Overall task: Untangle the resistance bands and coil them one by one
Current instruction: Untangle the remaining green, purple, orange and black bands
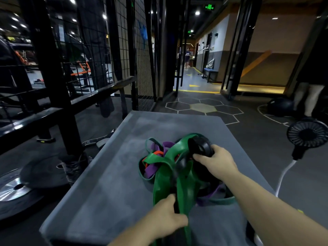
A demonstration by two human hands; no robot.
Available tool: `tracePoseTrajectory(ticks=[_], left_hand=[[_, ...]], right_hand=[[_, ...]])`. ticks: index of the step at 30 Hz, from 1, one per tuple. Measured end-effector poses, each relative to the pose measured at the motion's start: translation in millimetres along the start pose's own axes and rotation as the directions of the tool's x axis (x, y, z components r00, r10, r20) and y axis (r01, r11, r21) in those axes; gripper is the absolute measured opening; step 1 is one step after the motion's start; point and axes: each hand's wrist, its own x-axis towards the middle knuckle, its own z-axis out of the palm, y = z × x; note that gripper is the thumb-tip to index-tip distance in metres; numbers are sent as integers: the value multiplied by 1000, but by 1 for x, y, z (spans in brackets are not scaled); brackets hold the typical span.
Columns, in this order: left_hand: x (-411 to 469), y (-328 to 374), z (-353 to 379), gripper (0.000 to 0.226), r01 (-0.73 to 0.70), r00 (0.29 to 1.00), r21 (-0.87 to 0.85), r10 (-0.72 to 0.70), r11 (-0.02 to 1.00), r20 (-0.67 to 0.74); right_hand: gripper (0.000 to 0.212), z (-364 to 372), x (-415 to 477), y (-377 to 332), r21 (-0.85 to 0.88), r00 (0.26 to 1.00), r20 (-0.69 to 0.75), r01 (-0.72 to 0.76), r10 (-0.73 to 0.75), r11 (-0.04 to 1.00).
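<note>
Resistance bands (165, 166) lie in one tangled heap, centre-right of frame, on the grey desk (106, 183): green, purple, orange and black strands interlaced. Right hand (216, 162) grasps a coiled black band (200, 146) at the heap's upper right, fingers curled round it. Left hand (166, 217), lower centre, grips wide green band (184, 192) strands running toward the lower edge. Small black fan (308, 134) at right edge of frame.
</note>
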Motion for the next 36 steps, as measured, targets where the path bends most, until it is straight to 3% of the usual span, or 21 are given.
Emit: tracePoseTrajectory(ticks=[4,7,13,16,18,20,22,25,27,29,32,34,36], left_hand=[[4,17,10,18,71,989,-311,-107,948,-100],[7,13,13,25,34,970,-313,-107,949,-218],[3,17,12,46,-80,984,-19,76,997,-160],[1,23,4,32,-116,989,202,132,972,-67],[-7,34,-4,20,-149,986,233,163,961,-40],[-18,49,-17,25,-192,978,259,207,946,-29],[-23,69,-42,32,-200,973,355,229,913,-41],[-8,113,-110,5,-140,966,535,234,833,-112],[6,157,-160,25,-91,938,692,295,717,-182],[16,211,-198,38,-44,889,793,385,608,-246],[22,296,-233,40,-10,802,847,510,531,-310],[20,337,-246,44,-21,724,850,595,526,-350],[20,356,-253,47,-71,660,822,645,564,-386]], right_hand=[[28,4,-12,-6,-129,994,38,103,-99,986],[26,4,-19,-14,-152,990,36,141,-137,978],[32,2,-16,-29,-229,986,3,164,-168,960],[32,5,-9,-40,-265,983,-16,171,-182,949],[33,4,-1,-47,-298,982,-52,160,-183,941],[33,-1,10,-53,-281,981,-112,121,-158,952],[33,-11,22,-60,-230,977,-179,76,-119,970],[36,-40,44,-76,-52,953,-303,-23,6,998],[41,-64,62,-87,140,930,-353,-58,104,988],[43,-88,75,-104,319,905,-386,-52,180,946],[46,-121,93,-137,535,856,-446,21,262,845],[52,-139,101,-157,678,842,-434,71,320,732],[73,-156,108,-169,742,832,-432,108,348,662]])
